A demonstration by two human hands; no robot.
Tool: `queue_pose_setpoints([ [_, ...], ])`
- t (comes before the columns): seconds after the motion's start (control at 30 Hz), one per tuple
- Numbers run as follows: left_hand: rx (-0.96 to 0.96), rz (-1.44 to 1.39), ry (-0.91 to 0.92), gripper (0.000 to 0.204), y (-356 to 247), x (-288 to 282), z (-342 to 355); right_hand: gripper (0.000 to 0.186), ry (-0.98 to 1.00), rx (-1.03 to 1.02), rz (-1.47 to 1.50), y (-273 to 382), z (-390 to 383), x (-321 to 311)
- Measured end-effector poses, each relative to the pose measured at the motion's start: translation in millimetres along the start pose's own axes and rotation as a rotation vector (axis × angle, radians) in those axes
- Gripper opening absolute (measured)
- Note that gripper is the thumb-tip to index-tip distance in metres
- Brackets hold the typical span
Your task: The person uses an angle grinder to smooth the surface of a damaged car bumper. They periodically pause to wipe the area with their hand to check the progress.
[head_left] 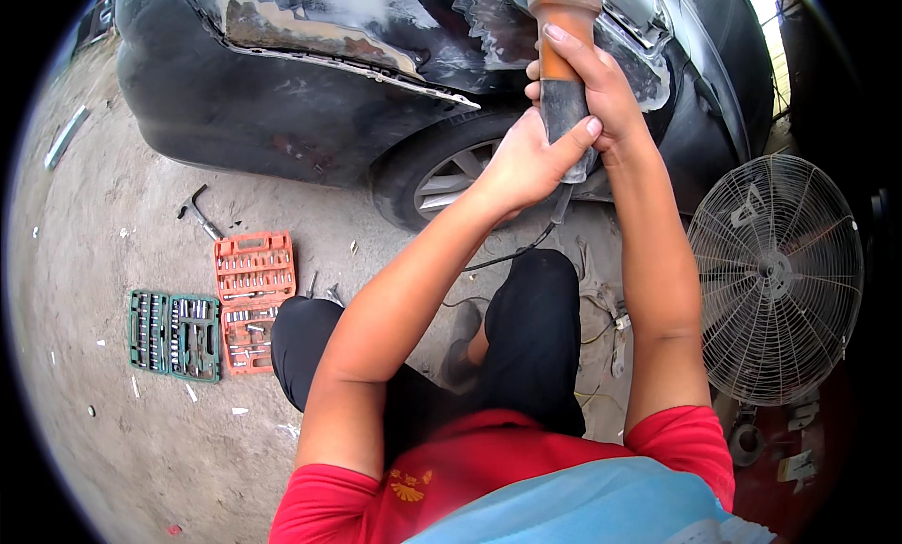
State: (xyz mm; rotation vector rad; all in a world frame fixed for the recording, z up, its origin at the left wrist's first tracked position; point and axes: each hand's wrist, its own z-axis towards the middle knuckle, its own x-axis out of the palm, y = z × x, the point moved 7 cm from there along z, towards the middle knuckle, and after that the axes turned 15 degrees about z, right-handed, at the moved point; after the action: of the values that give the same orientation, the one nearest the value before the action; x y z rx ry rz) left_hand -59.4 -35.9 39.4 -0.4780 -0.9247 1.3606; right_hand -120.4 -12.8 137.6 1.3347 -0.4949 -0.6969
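Both my hands are wrapped round an orange and black corded angle grinder (562,65), held upright against the view's top edge. My left hand (528,163) closes on the black rear handle, its thumb lying across it. Higher up, my right hand (601,84) grips the orange body with the thumb along its front. The grinder's working end is cut off at the top, so its disc cannot be seen. Behind it is a dark car (282,121) with sanded, patchy bodywork (329,32). The cord (512,255) hangs from the handle toward my knees.
Below the grinder is the car's wheel (456,182). A large round fan (775,276) stands close on the right. On the concrete floor to the left lie an orange socket set (256,262), a green socket set (176,333) and a hammer (199,213). Cables lie near my feet.
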Motion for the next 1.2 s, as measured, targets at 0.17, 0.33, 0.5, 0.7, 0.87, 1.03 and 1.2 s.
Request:
queue_pose_setpoints([
  [0.17, -0.033, 0.004, 0.071, 0.045, 18.2, 28.6, -5.3, 0.041, -0.138, 0.035, 0.018, -10.6, -24.5, -37.4],
  [0.33, 0.038, -0.032, -0.104, 0.056, 13.0, 11.4, -5.8, 0.056, 0.073, -0.01, -0.14, 0.6, -7.6, 4.9],
  [0.5, 0.111, 0.012, -0.163, 0.059, 15.5, 17.2, -10.7, 0.055, 0.053, 0.049, -0.117, -4.6, -14.2, 2.3],
  [0.7, -0.013, 0.005, 0.037, 0.047, 11.6, 23.9, -11.5, 0.049, -0.092, 0.03, 0.023, -12.8, -26.0, -28.5],
  [0.87, 0.019, 0.048, -0.069, 0.047, 4.0, 0.0, -7.1, 0.048, 0.048, -0.008, -0.039, -5.1, -3.7, 3.0],
  [1.03, -0.005, 0.1, -0.009, 0.044, 16.5, 20.8, -17.6, 0.049, -0.052, 0.054, -0.003, -15.1, -25.8, -16.7],
  [1.2, -0.023, 0.032, -0.035, 0.045, 13.0, 16.5, -18.9, 0.047, -0.037, 0.048, 0.001, -12.5, -22.8, -12.6],
])
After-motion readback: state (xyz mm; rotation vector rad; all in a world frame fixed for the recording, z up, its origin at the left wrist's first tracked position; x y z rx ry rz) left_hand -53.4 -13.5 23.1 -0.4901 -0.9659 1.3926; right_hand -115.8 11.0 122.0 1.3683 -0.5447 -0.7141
